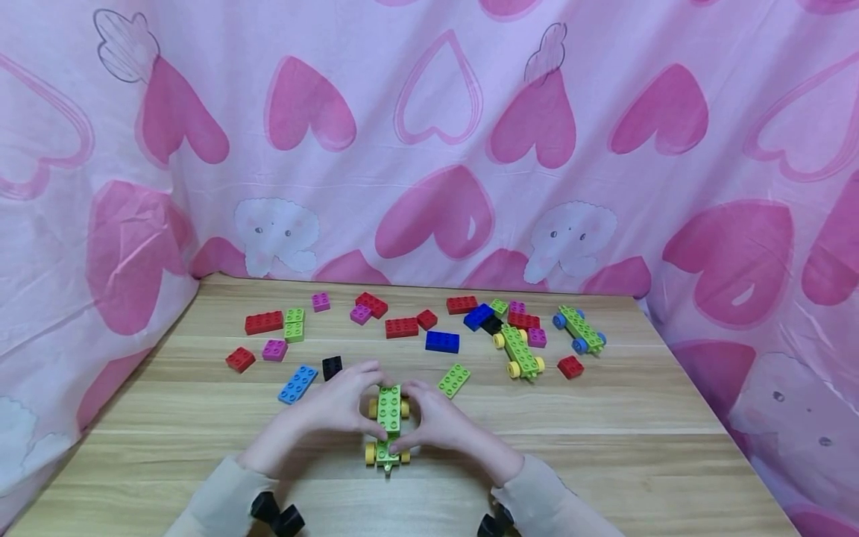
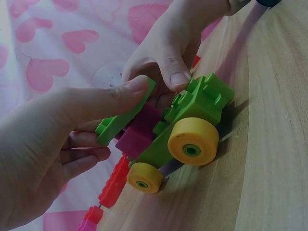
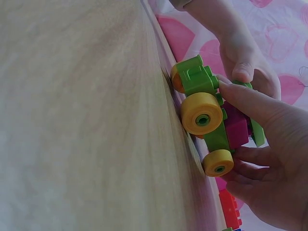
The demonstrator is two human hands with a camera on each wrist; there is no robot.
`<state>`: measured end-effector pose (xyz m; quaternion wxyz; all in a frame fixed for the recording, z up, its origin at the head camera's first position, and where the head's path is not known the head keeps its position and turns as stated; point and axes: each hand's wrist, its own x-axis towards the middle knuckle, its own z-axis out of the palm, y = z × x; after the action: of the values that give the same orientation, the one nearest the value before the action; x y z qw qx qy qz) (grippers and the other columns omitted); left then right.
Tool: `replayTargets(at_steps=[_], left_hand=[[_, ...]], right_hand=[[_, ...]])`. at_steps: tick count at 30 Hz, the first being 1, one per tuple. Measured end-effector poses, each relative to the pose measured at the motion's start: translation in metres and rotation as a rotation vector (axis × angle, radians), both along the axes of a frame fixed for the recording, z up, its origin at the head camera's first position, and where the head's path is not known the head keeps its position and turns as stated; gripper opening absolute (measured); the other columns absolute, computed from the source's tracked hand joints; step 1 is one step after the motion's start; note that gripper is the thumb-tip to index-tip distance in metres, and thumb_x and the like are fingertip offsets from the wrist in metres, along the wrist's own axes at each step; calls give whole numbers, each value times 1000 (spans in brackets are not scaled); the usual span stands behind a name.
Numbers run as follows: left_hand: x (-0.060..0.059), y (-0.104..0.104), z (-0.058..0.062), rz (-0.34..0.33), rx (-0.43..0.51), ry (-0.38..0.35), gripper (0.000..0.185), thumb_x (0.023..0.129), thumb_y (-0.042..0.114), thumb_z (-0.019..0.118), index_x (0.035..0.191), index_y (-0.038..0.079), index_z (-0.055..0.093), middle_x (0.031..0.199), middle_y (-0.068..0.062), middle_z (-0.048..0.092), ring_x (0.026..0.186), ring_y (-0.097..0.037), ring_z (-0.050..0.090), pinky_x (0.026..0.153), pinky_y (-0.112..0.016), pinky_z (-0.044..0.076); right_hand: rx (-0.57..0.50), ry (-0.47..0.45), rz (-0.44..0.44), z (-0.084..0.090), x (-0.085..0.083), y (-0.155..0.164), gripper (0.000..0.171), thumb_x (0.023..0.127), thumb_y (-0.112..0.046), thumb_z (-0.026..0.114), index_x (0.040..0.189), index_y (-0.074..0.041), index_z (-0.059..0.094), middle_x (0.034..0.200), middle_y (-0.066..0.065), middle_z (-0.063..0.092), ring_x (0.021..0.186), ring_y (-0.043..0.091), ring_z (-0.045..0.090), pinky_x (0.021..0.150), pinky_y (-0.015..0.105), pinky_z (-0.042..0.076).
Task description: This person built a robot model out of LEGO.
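A lime green toy car base (image 1: 384, 450) with yellow wheels (image 2: 192, 142) stands in front of me on the table. On its studs sits a purple brick (image 3: 236, 125), and over that lies a lime green plate (image 1: 388, 409), tilted against the purple brick in the left wrist view. My left hand (image 1: 342, 403) pinches this plate, thumb on its top and fingers beneath. From the other side my right hand (image 1: 443, 419) holds the car base, thumb at the raised end's studs and fingers by the far end.
Beyond the hands lie a light blue brick (image 1: 298, 384), a black brick (image 1: 332, 367), a green brick (image 1: 454, 380) and a blue brick (image 1: 442, 342). Two more green car bases stand at right, one yellow-wheeled (image 1: 518, 350), one blue-wheeled (image 1: 580, 328). Several red and purple bricks lie farther back. A pink curtain (image 1: 429, 149) hangs behind.
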<state>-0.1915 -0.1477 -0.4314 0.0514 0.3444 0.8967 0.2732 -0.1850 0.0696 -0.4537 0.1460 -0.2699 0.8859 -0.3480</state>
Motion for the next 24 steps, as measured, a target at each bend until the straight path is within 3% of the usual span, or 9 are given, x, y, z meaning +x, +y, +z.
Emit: replayTargets(at_steps=[5,10,24], left_hand=[[2,-2,1,11,1,-31,65,70,48,84,121,14,62,122,-6,58,118,-29,55,98,-55,48],[4,-3,1,28,5,-35,61,72,45,84,122,16,62,114,3,55,110,-22,56,94,-47,50],[4,3,1,68,-1,-18,58,69,42,86,116,17,64,107,7,52,101,-18,55,89,-42,53]], right_hand=[[5,4,-1,0,0,0,88,63,-41,90,137,-8,54,132,4,57,123,21,53,107,42,44],[9,-8,-3,1,0,0,89,64,-41,90,137,-7,53,136,7,55,126,24,52,108,44,44],[-2,-4,-3,-2,-2,-1,87,63,-41,90,136,-9,55,134,6,57,125,23,52,107,42,44]])
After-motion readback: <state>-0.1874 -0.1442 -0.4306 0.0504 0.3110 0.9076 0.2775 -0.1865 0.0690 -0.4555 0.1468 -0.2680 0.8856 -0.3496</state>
